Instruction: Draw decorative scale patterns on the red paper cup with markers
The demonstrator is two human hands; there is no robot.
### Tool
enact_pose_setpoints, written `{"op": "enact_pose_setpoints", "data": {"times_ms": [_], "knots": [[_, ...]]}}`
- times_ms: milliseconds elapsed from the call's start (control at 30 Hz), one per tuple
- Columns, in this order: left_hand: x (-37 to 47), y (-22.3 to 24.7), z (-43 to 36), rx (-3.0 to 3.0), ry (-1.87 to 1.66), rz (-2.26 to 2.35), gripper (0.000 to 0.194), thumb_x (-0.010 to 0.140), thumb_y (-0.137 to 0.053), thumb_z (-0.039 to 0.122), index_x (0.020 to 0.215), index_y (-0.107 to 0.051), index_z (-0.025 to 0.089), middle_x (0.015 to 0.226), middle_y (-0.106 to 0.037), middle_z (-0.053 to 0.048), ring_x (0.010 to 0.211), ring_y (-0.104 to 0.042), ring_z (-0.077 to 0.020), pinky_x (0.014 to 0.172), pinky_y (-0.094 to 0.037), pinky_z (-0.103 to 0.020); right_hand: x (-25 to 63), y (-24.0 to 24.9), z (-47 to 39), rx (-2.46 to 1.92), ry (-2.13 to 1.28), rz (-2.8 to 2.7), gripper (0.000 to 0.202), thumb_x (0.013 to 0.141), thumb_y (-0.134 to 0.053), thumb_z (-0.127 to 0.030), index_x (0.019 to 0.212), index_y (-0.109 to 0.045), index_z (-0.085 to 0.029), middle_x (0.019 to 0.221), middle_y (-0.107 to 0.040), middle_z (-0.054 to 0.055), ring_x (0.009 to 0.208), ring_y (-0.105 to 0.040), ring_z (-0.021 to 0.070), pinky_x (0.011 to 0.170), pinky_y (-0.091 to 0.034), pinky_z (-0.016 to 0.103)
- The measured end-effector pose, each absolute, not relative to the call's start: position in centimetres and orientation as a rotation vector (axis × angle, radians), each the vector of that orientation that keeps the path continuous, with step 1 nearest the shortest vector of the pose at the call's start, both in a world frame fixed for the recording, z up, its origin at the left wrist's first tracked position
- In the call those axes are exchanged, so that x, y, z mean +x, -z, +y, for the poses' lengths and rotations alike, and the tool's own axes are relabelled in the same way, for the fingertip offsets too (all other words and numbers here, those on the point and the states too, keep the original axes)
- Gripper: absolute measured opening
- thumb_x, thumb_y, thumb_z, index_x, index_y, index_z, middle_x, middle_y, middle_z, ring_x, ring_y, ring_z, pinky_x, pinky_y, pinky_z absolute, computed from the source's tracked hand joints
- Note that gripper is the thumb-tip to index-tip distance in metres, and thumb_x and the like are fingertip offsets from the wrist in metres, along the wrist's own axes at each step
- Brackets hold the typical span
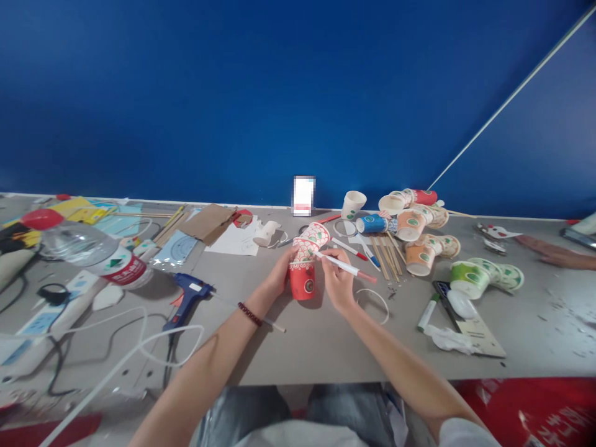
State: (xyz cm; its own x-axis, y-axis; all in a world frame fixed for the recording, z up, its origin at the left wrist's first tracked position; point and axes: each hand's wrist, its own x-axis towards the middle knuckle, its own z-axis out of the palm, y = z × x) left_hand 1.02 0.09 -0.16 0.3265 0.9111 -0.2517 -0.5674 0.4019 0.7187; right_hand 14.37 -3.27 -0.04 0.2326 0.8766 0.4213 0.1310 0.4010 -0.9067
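In front of me on the grey table, my left hand (282,272) is closed around the left side of a red paper cup (303,282) joined to a white patterned cup part (315,234) above it. My right hand (338,278) grips a white marker with a red end (348,267) like a pen. Its tip points left, at the patterned middle of the cups; whether it touches the surface I cannot tell. A red-capped marker (349,249) lies just beyond my right hand. Beside that hand is a loop of white cord (379,297).
Several joined paper cups (419,257), wooden sticks (390,254) and a phone-like board (475,329) lie to the right. On the left are a blue glue gun (189,298), a water bottle (93,251), a power strip (51,323) and cardboard (209,222). Another person's hand (542,249) is at far right.
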Motion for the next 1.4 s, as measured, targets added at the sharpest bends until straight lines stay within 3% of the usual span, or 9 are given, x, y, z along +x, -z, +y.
{"op": "enact_pose_setpoints", "data": {"times_ms": [367, 700, 1400], "knots": [[1.1, 1.1, 0.6, 0.567, -1.103, 0.732, 0.022, 0.078, -0.057, 0.031, 0.081, -0.069, 0.013, 0.078, -0.072, -0.007, 0.069, -0.065, -0.0182, 0.070, -0.049, -0.028, 14.2, 0.1, -3.3, -1.044, -0.671, -1.270, 0.012, 0.087, -0.053, -0.034, 0.090, -0.055, -0.022, 0.083, -0.060, 0.001, 0.079, -0.063, 0.0179, 0.071, -0.051, 0.032], [1.2, 0.2, -0.3, 0.579, -1.035, 0.750, 0.031, 0.079, -0.063, 0.040, 0.089, -0.068, 0.011, 0.089, -0.072, -0.012, 0.077, -0.067, -0.0214, 0.074, -0.050, -0.031, 14.3, 0.1, -3.3, -1.050, -0.669, -1.289, 0.013, 0.086, -0.053, -0.034, 0.090, -0.056, -0.022, 0.083, -0.062, 0.002, 0.083, -0.064, 0.0193, 0.071, -0.051, 0.033], [1.0, 1.0, 0.4, 0.584, -1.094, 0.711, 0.028, 0.077, -0.063, 0.039, 0.083, -0.067, 0.012, 0.081, -0.072, -0.008, 0.069, -0.065, -0.0180, 0.070, -0.049, -0.028, 14.3, 0.1, -3.4, -1.091, -0.662, -1.349, 0.008, 0.085, -0.052, -0.029, 0.087, -0.055, -0.022, 0.079, -0.058, 0.001, 0.072, -0.057, 0.0164, 0.065, -0.048, 0.030]]}}
